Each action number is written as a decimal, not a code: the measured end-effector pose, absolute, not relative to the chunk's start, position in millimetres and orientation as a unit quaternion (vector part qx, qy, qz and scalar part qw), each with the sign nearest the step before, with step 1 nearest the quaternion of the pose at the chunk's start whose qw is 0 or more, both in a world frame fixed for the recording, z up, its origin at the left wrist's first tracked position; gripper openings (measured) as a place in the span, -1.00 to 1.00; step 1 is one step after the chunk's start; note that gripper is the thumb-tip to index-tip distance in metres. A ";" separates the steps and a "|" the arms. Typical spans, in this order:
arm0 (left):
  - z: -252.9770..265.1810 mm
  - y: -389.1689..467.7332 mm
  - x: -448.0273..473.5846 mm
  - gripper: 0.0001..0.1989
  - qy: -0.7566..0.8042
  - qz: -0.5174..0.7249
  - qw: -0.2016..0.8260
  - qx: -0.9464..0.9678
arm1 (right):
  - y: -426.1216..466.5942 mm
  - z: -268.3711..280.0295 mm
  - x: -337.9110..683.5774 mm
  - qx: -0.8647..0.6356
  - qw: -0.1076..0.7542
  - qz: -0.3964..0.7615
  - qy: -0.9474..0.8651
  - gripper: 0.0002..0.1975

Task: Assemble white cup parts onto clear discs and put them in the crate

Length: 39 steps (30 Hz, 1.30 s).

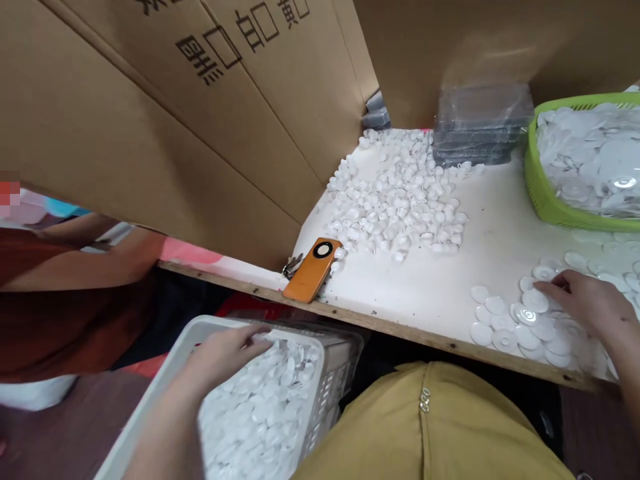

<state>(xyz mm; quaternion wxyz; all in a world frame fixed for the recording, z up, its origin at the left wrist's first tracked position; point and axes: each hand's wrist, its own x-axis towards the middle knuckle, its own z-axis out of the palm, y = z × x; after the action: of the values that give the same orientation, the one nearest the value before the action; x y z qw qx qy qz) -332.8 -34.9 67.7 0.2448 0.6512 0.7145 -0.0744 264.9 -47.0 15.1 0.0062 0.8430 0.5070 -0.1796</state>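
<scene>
My left hand (233, 357) is above the near end of a white plastic basket (327, 373) filled with small white plastic pieces (255, 407). Its thumb and fingers are stretched out and a little apart, and nothing shows between them. On the right of the table, my right hand (593, 307) has its fingertips pinched at the edge of a round white plastic disc (535, 299). Several flat white discs (505, 340) lie around and under that hand, some overlapping. The curled fingers partly hide the contact.
A heap of small white knobbed pieces (400, 200) covers the table's middle. An orange phone (313, 270) and keys lie at the wooden edge. Cardboard (200, 133) walls off the left, where a co-worker's arm (100, 260) shows. A green basket (540, 180) and wrapped stack (483, 127) stand behind.
</scene>
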 end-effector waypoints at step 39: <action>-17.9 36.5 -78.6 -0.76 0.411 0.199 0.288 0.842 | -14.6 0.8 132.0 0.636 -0.300 -0.443 0.556 -0.77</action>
<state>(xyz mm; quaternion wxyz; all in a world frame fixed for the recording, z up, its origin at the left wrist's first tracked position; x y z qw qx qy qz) -78.6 36.5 -17.9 0.2876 0.8421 0.4107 0.1986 132.0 -14.6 0.8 -0.3002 0.6358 0.5564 -0.4429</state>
